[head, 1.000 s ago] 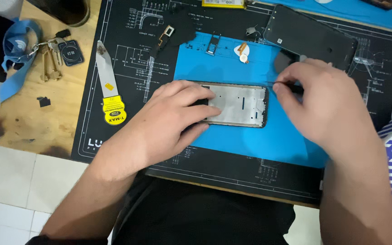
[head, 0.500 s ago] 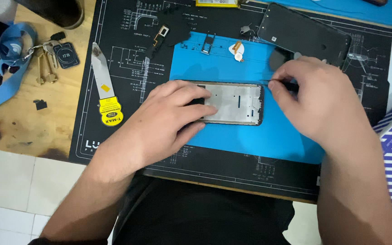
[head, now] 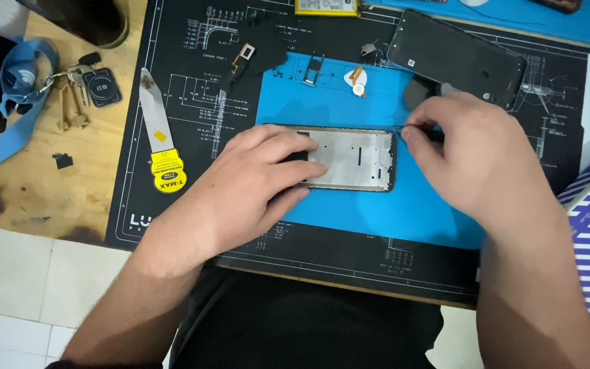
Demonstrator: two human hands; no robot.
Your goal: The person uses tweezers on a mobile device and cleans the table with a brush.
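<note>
The left hand [head: 254, 184] lay flat over the near end of a stripped phone frame [head: 356, 159], fingers spread and pressing it down rather than gripping it. The right hand [head: 476, 154] was curled at the frame's far end, thumb and forefinger pinched together on something thin and dark at the edge; what it pinched could not be made out. The frame lay lengthwise on a blue mat [head: 377, 205], near its middle, its pale metal inner plate facing up inside a dark rim. It looked light, thin and stiff, yet likely to bend or scratch if levered hard, so holding it by the long edges seemed safest, away from the cut-outs. The blue mat appeared soft and grippy. Under it spread a black work mat [head: 192, 102] printed with fine white diagrams. Beyond the hands lay a glossy black phone panel [head: 459, 58], a small tray-shaped metal part [head: 313, 68], and a flat steel pry blade with a yellow handle [head: 158, 137]. Keys on a blue lanyard [head: 25, 89] rested on the worn wooden table [head: 49, 198].
</note>
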